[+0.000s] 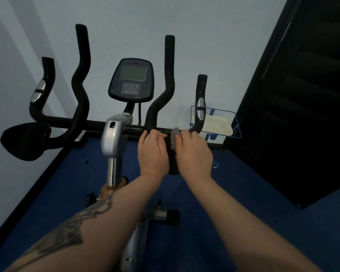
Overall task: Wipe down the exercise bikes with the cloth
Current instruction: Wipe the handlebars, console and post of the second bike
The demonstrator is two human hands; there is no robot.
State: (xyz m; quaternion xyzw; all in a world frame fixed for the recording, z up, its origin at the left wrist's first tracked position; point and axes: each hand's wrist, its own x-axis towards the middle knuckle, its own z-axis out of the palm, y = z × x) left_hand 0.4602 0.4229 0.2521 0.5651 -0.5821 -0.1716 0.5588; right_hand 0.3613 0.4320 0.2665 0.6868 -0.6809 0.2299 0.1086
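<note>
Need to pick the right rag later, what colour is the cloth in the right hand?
Grey cloth, seen in the head view.

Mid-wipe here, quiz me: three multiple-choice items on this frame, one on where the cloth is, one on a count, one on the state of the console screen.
1. Where is the cloth?
A. on the floor
B. under the right hand, at the right side of the handlebar
C. draped over the console

2. How many upright black grips rise from the handlebar?
A. two
B. four
C. six

3. What state is the console screen in?
A. blank
B. cracked
C. covered by the cloth

Key: 1 B, grey cloth shows beside the right hand; 2 B, four grips stand against the wall; 3 A, the screen shows no readable figures.
</note>
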